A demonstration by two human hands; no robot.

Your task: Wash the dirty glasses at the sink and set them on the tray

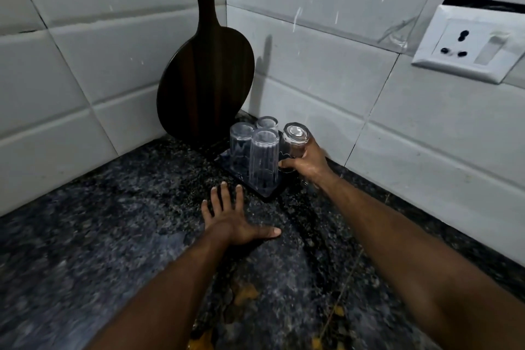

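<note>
A dark tray (pixel 227 160) sits in the counter corner. Three clear ribbed glasses stand upside down on it: one at the front (pixel 264 162), one at the left (pixel 240 145), one at the back (pixel 267 123). My right hand (pixel 305 163) grips a fourth upturned glass (pixel 295 140) at the tray's right side, thumb and fingers wrapped round its lower part. Whether that glass touches the tray I cannot tell. My left hand (pixel 233 220) lies flat on the counter just in front of the tray, fingers spread, holding nothing.
A dark round wooden board (pixel 206 77) with a long handle leans upright in the tiled corner behind the tray. A white wall socket (pixel 468 44) is on the right wall. The speckled black granite counter (pixel 99 236) stretches left and toward me.
</note>
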